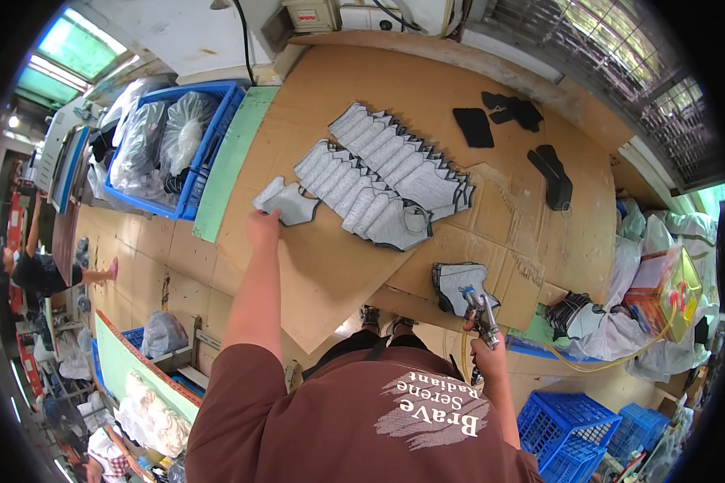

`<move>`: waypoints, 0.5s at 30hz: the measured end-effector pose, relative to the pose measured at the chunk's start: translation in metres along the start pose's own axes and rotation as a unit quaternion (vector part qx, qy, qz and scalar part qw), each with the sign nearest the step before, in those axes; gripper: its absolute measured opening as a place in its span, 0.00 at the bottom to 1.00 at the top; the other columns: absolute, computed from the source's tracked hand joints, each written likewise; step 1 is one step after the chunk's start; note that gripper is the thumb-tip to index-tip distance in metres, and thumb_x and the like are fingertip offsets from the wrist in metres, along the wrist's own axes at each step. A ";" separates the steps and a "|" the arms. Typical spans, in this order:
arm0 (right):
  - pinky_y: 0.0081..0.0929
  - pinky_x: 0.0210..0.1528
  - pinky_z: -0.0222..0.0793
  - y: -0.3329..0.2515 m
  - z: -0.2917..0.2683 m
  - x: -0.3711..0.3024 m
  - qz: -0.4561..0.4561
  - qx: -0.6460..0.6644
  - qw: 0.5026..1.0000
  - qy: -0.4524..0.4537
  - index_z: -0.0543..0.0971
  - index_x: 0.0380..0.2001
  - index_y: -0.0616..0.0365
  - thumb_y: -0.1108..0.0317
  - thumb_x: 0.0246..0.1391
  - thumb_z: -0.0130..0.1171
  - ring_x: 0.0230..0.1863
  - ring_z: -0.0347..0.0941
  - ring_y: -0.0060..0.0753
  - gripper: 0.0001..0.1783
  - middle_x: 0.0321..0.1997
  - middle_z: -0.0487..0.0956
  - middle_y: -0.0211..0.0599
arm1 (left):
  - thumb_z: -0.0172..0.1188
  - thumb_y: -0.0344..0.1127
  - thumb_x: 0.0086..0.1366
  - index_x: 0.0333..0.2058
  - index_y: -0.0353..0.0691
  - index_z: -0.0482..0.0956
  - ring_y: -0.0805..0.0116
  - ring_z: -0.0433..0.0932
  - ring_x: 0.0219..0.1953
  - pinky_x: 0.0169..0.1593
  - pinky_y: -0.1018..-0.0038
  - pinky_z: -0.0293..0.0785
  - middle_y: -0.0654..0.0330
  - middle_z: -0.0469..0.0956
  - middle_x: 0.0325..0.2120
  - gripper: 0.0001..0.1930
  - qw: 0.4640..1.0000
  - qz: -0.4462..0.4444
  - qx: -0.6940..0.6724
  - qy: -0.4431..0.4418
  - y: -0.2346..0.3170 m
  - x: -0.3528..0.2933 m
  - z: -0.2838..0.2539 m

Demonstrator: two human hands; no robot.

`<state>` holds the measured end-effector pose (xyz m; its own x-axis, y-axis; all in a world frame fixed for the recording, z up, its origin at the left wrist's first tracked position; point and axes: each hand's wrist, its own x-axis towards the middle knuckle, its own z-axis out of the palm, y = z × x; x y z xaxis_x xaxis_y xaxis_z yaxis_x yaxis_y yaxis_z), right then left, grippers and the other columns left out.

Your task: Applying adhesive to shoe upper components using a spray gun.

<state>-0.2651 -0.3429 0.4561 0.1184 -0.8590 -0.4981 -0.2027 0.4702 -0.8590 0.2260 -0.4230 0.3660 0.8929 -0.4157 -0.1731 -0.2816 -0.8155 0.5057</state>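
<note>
My left hand (263, 227) is closed on the near edge of a light grey fabric piece (292, 205) with dark edging, which lies on the brown cardboard-covered table (314, 282). Just right of it, similar grey pieces (395, 161) overlap in two slanting rows. My right hand (490, 354) grips a metal spray gun (482, 315) near the table's front edge. Its nozzle end is over a small stack of grey pieces (457, 282) with dark edges, which it partly covers. A yellowish hose runs down beside my right hand.
Black fabric pieces (473, 127) and a black sock (550, 177) lie at the far right of the table. A blue crate (189, 205) of bagged goods stands left. Plastic bags, a yellow-red box (660, 294) and blue crates (568, 427) are right. Another person (44, 270) is far left.
</note>
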 end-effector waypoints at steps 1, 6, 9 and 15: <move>0.24 0.52 0.58 -0.001 0.001 0.000 -0.001 0.003 1.000 -0.004 0.72 0.38 0.64 0.83 0.32 0.41 0.48 0.68 0.30 0.24 0.40 0.74 0.35 | 0.67 0.45 0.44 0.33 0.35 0.77 0.59 0.78 0.34 0.38 0.66 0.72 0.52 0.78 0.31 0.22 0.999 0.013 0.041 0.011 -0.001 0.003 0.005; 0.24 0.53 0.58 0.000 0.002 0.001 -0.013 0.002 1.000 -0.008 0.72 0.39 0.64 0.83 0.32 0.41 0.47 0.68 0.30 0.24 0.40 0.74 0.35 | 0.68 0.46 0.41 0.31 0.37 0.78 0.59 0.78 0.32 0.38 0.67 0.73 0.54 0.79 0.29 0.22 0.999 0.013 0.040 -0.005 -0.025 0.020 0.026; 0.25 0.53 0.58 0.001 0.002 0.001 -0.006 0.009 1.000 0.000 0.72 0.38 0.64 0.83 0.32 0.40 0.47 0.68 0.30 0.24 0.41 0.74 0.36 | 0.67 0.39 0.45 0.31 0.35 0.76 0.63 0.78 0.27 0.31 0.70 0.74 0.54 0.78 0.26 0.17 0.999 0.018 -0.035 -0.009 -0.036 0.025 0.029; 0.25 0.52 0.59 0.004 -0.002 0.000 -0.007 0.005 1.000 0.009 0.73 0.37 0.64 0.82 0.31 0.40 0.48 0.68 0.30 0.23 0.42 0.74 0.37 | 0.59 0.23 0.53 0.31 0.31 0.72 0.74 0.71 0.17 0.18 0.81 0.70 0.60 0.72 0.19 0.07 0.893 -0.123 -0.425 -0.085 -0.031 0.012 0.014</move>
<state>-0.2679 -0.3420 0.4531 0.1038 -0.8686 -0.4845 -0.1919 0.4605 -0.8667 0.2404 -0.4083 0.3359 0.8043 -0.3803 -0.4565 0.3486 -0.3201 0.8809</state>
